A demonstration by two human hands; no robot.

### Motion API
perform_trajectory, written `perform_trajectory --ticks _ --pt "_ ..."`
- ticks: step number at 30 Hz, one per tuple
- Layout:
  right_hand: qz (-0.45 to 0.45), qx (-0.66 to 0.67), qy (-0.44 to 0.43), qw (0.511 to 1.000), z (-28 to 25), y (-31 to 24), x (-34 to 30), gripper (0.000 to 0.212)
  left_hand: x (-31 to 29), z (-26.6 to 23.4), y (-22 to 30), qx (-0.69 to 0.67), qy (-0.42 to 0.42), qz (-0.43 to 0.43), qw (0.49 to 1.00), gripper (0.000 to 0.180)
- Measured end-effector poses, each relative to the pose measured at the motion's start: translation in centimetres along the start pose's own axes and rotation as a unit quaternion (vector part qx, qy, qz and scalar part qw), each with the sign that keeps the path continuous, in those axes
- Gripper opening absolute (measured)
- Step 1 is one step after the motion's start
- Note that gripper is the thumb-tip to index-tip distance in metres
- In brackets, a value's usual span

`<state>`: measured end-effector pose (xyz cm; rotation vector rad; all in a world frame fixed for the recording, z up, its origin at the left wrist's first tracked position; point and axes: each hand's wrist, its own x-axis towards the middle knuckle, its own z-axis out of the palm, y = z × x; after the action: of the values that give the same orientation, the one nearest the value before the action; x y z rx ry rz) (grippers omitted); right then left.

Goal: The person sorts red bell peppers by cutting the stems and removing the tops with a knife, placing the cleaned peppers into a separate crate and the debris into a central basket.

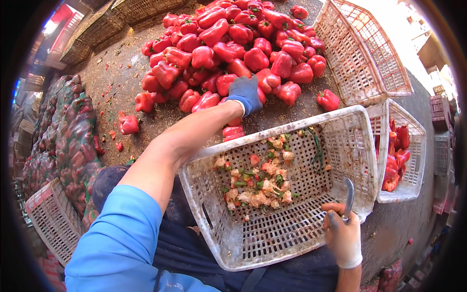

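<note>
A big heap of red bell peppers lies on the ground in front of me. My left hand, in a blue and grey glove, reaches into the near side of the heap and touches peppers there. Its fingertips are hidden, so whether it grips one cannot be told. My right hand, in a pale glove with bare fingers showing, is closed around a small knife with a curved blade pointing up. This hand is over the right edge of a white plastic crate tilted at my lap. Pepper cores and stem scraps lie inside.
At right, a white crate holds cut red pepper pieces. An upright crate borders the heap. Net sacks of peppers and another crate stand at left. One loose pepper lies near the crates.
</note>
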<state>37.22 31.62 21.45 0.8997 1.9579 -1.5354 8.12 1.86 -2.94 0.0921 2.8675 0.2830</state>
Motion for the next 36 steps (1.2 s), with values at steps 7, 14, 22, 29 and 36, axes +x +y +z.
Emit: perform_trajectory --ticks 7,14,22,29,36 --pt "-0.046 0.04 -0.015 0.998 -0.9 0.5 -1.4 0.019 -3.5 -8.5 -2.4 -0.061 0.035 0.057 0.996 0.081" --pt "0.0 0.24 -0.12 0.963 -0.6 1.4 -0.5 0.053 -11.9 -19.5 -2.0 -0.17 0.109 0.291 0.935 0.097" --pt "-0.022 0.295 -0.316 0.901 8.4 2.3 -0.6 0.069 -29.1 -21.1 3.2 -0.221 0.178 0.472 0.835 0.082" --pt "-0.058 0.352 -0.34 0.87 9.5 6.4 -1.2 0.052 -34.4 -18.4 3.3 -0.267 0.169 0.447 0.837 0.096" --pt "-0.145 0.327 -0.233 0.904 10.8 6.3 -3.2 0.039 -35.3 -14.4 3.2 -0.59 -0.003 0.181 0.787 0.097"
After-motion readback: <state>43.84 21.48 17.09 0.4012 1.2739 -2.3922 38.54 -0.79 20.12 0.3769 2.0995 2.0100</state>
